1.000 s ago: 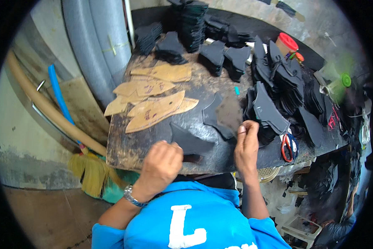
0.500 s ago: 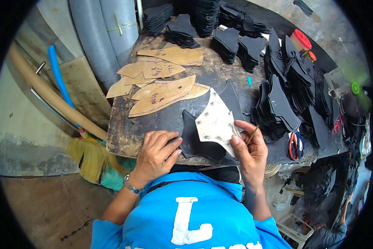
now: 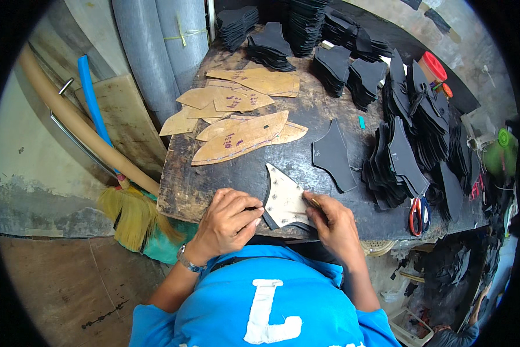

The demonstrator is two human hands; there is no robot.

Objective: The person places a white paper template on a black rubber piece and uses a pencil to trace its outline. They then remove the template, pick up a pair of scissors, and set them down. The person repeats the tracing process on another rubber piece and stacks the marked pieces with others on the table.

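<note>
A pale, pointed pattern piece point(image 3: 283, 199) with small holes lies on a black cut piece point(image 3: 294, 229) at the near edge of the dark worktable point(image 3: 306, 124). My left hand point(image 3: 228, 221) curls over the pattern's left edge and pins it down. My right hand point(image 3: 336, 224) rests at the pattern's right edge, pinching a thin yellowish marking tool point(image 3: 315, 202) whose tip touches that edge. Only a narrow black rim shows around the pattern.
Brown cardboard patterns point(image 3: 242, 136) spread over the table's left. A single black piece point(image 3: 332, 153) lies mid-table, with stacks of black pieces point(image 3: 404, 156) to the right and back. Red-handled scissors point(image 3: 419, 215) sit at the right edge. A broom point(image 3: 127, 214) and grey rolls point(image 3: 150, 52) stand to the left.
Both hands first pressed on a black piece, then lifted the pale pattern. Now the pattern lies flat on the black piece, with my left hand holding it and my right hand at its edge.
</note>
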